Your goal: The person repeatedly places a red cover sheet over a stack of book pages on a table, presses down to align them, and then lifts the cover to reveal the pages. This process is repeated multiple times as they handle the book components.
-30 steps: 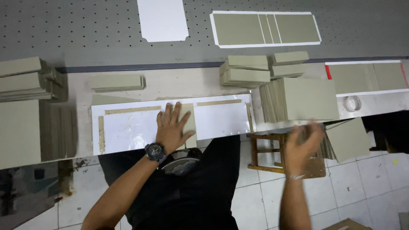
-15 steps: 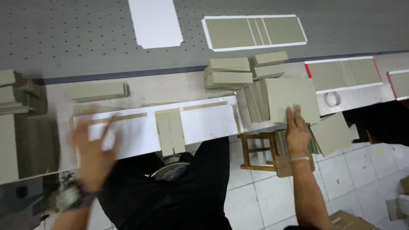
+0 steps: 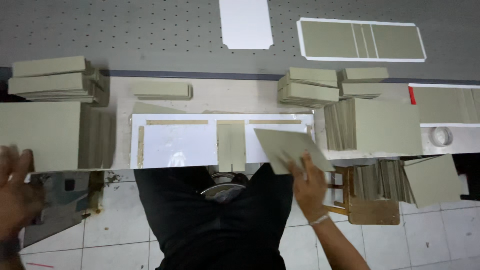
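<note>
My right hand point(image 3: 308, 186) grips a grey cardboard panel point(image 3: 291, 147) by its near edge and holds it tilted over the right end of a glossy white sheet point(image 3: 176, 145) on the workbench. Two narrow grey strips point(image 3: 231, 142) lie on the middle of that sheet, and thin brown strips run along its far and left edges. At the far left, my left hand point(image 3: 16, 192) is blurred, fingers apart, touching the near edge of a big stack of grey boards point(image 3: 40, 134).
Stacks of grey board pieces stand at the back left point(image 3: 50, 80), back middle point(image 3: 162, 90) and back right point(image 3: 307, 86). A large fanned stack point(image 3: 385, 125) and a tape roll point(image 3: 442, 136) lie right. A wooden stool point(image 3: 372, 207) holds more boards. A perforated grey table point(image 3: 125, 30) lies beyond.
My right hand has taken a grey panel from the right stack and brought it left over the white sheet. My left hand has swung off the sheet to the far left stack.
</note>
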